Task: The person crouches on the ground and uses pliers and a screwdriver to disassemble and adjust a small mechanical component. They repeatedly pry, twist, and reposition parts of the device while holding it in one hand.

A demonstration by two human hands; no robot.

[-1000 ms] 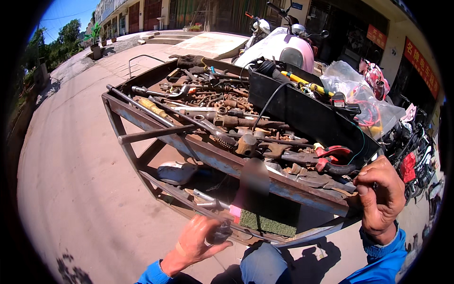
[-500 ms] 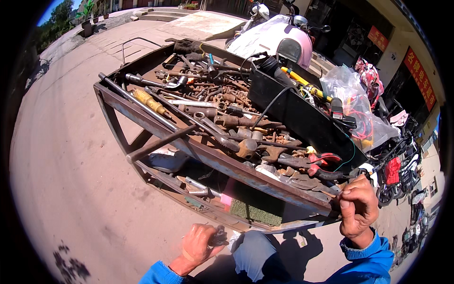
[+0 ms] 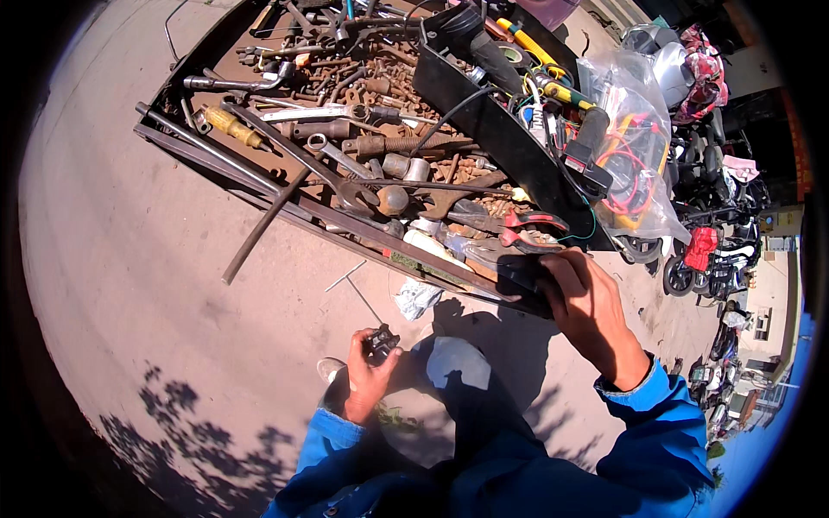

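Head view, read as a clock face, showed the left hand near seven o'clock, thumb and fingers closed around a small dark part. Between three and four, the right hand curled at a corner of the tool tray — whether it gripped anything, I couldn't tell. Red-handled pliers lay near its fingertips. Farther out sat a yellow-handled screwdriver at ten, a black box at one — and a clear plastic bag past two.
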